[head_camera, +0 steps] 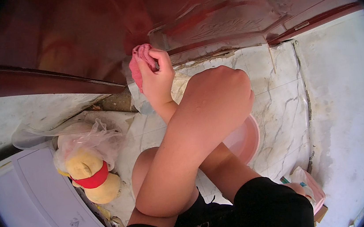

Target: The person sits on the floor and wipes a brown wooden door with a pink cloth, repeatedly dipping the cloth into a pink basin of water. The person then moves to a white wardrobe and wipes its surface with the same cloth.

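Note:
My right hand (159, 74) grips a crumpled pink cloth (143, 62), held at the lower part of a dark red panelled door (93, 33). My left forearm crosses over my right one. At its end my left hand (226, 87) is curled into a fist, knuckles forward, above the marble-patterned floor; its palm and fingertips are hidden. Partly covered by my left forearm, a pink plastic basin (252, 136) stands on the floor between me and the door. The door's surface looks glossy, with a raised moulding on its right part.
A yellow plush toy (102, 191) with a red band and sheer pink fabric (88, 140) lies at the left, beside a white panelled cabinet (53, 186). A stained white wall (340, 97) runs along the right, with a pink-and-white package (312, 186) at its foot. Floor edges near the door are broken.

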`<control>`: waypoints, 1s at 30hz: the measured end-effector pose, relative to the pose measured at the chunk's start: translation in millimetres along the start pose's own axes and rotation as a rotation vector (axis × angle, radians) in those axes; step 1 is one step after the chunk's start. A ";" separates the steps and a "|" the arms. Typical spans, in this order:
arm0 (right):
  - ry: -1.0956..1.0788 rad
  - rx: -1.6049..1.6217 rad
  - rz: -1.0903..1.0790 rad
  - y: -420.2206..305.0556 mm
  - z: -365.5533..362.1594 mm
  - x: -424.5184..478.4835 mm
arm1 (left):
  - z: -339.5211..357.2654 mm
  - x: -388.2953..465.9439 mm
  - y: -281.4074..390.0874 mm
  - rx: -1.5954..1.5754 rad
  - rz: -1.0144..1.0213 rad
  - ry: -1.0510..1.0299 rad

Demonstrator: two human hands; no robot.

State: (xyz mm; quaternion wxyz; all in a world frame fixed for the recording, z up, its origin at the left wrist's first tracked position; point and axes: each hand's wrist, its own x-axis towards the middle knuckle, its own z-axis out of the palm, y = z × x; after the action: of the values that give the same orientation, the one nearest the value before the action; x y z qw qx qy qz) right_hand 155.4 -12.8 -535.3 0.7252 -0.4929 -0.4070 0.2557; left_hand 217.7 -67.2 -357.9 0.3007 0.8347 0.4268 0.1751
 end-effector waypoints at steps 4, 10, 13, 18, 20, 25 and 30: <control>0.102 0.168 0.562 34.3 -6.2 -15.4 | 7.1 4.1 -11.4 0.003 -0.026 -0.054; 0.226 0.237 0.726 79.9 -49.1 8.2 | 13.1 15.8 -22.0 0.033 -0.076 -0.243; 0.242 -0.033 0.552 113.9 -88.8 22.2 | 23.8 20.7 -25.3 0.028 -0.037 -0.239; 0.391 -0.211 0.414 134.9 -151.9 105.9 | 4.7 21.1 -14.5 0.005 -0.200 -0.340; 0.516 0.163 0.449 132.7 -173.5 130.8 | 19.4 16.7 -33.6 0.038 -0.200 -0.349; 0.568 0.206 0.407 149.3 -260.2 192.6 | 29.3 28.2 -23.6 0.052 -0.147 -0.394; 0.393 0.210 0.653 178.2 -270.4 159.3 | 15.1 25.7 -9.9 0.111 -0.178 -0.411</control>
State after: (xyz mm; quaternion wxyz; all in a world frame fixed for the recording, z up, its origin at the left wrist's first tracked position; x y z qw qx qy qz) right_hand 474.4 41.5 -695.4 0.7162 -0.5593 -0.0540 0.4139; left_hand 234.6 -47.0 -374.9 0.3489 0.8273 0.4375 -0.0496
